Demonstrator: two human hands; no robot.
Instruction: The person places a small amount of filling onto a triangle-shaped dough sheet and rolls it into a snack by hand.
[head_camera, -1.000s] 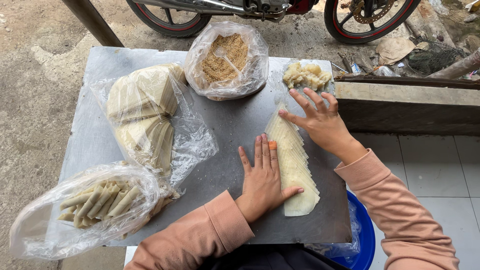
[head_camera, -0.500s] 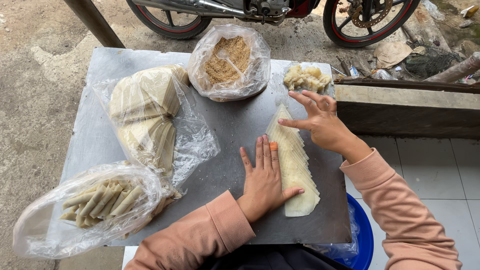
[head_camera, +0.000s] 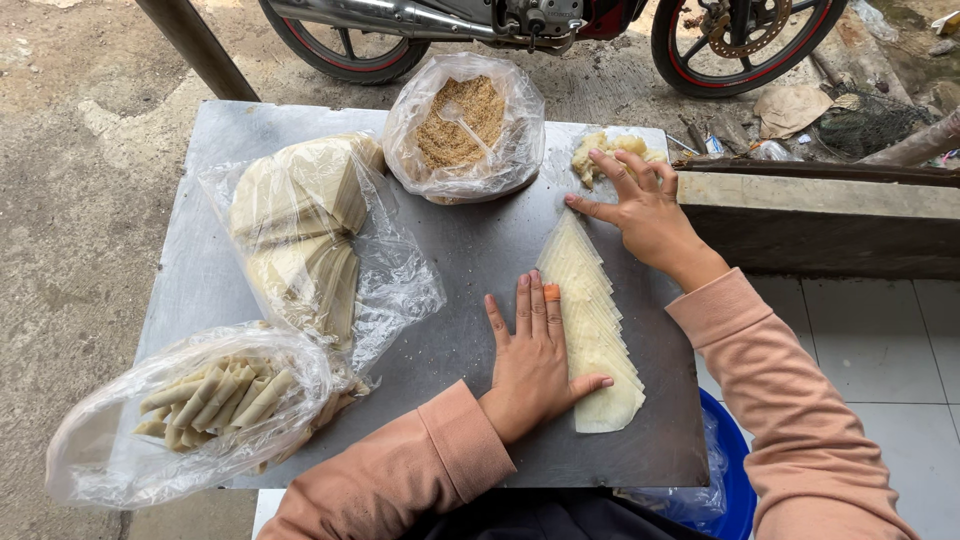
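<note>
While bags hold crumbs (head_camera: 458, 122) and rolls (head_camera: 215, 398), our flat left hand (head_camera: 535, 355) pins wrappers (head_camera: 590, 330); our right hand (head_camera: 640, 205), fingers spread, has moved far to the filling (head_camera: 600, 150).

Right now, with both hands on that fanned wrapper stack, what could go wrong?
The thin wrappers overlap closely, so the right hand at the tip might lift several or tear one. The left hand pins only one edge, so the fan could slide. The filling lump sits near the table's far edge.

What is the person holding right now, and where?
Nothing is gripped. The left hand presses flat on the fanned wrapper stack's lower edge; the right hand rests open near its top.
</note>
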